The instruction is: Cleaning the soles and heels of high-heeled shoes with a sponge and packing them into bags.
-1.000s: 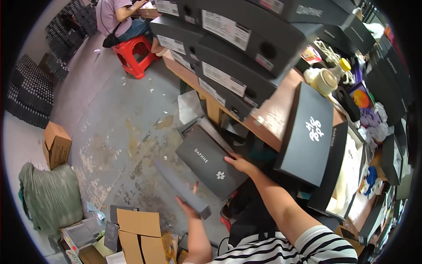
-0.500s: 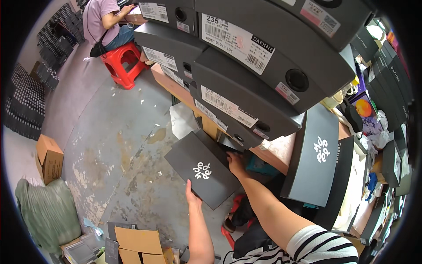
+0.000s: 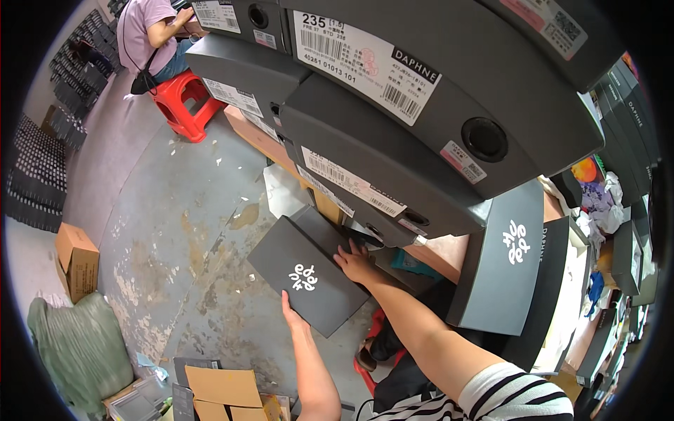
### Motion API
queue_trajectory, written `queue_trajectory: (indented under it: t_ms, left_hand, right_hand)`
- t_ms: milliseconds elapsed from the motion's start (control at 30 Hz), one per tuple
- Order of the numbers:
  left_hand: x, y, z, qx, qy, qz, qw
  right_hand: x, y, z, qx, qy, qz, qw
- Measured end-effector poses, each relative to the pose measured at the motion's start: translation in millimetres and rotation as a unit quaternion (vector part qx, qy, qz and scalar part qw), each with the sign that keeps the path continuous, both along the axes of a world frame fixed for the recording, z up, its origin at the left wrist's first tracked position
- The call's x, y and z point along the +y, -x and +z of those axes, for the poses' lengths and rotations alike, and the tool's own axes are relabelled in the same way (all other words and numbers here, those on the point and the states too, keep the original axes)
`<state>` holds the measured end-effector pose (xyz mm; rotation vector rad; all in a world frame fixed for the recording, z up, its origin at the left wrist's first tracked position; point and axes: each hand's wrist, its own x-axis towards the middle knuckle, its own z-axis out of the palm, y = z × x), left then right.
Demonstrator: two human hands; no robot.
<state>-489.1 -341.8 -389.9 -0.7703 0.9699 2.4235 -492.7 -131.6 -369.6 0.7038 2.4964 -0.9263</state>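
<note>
My left hand [image 3: 296,321] grips the near edge of a dark grey shoebox [image 3: 281,256] with a white printed design on its lid, its thumb on top and its other fingers hidden below. The box is held tilted above the floor, its lid on. Just beyond its right edge lies a second dark box [image 3: 319,228], partly covered. My right hand [image 3: 357,265] rests by the edge where the two boxes meet. Its fingers are spread, and whether they touch the second box or only the first I cannot tell.
Labelled shoeboxes [image 3: 379,147] stack high on a bench at the upper right. More boxes [image 3: 495,263] lie along the bench to my right. An opened carton [image 3: 223,386] and a green sack [image 3: 81,344] stand on the floor. A person sits on a red stool [image 3: 186,105].
The held box has shifted slightly left, uncovering more of the second box. My right hand has moved left, and its fingers are now more spread. The view has also shifted a little.
</note>
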Motion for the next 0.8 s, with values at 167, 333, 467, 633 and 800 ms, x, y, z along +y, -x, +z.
queue_trajectory:
  t_ms: [167,333,467,633,800]
  left_hand:
    - [14.9,-17.0,41.6,0.011,0.009,0.048,0.999]
    - [7.8,-51.6,117.0,0.057,0.073,0.184,0.979]
    - [20.7,-65.5,194.5,0.166,0.003,0.068,0.984]
    - [99.8,-122.3,290.6,0.278,-0.045,-0.092,0.955]
    - [171.6,-227.3,375.8,0.300,-0.098,-0.264,0.911]
  right_hand:
    - [-9.6,-10.5,64.7,0.125,0.038,0.002,0.992]
    - [-28.7,-59.5,191.8,0.240,0.071,0.042,0.967]
    - [-64.4,-125.4,268.2,0.351,0.060,0.086,0.930]
    - [-1.3,-230.5,355.4,0.523,-0.025,0.098,0.846]
    - [41.0,-413.5,430.8,0.411,-0.097,-0.234,0.876]
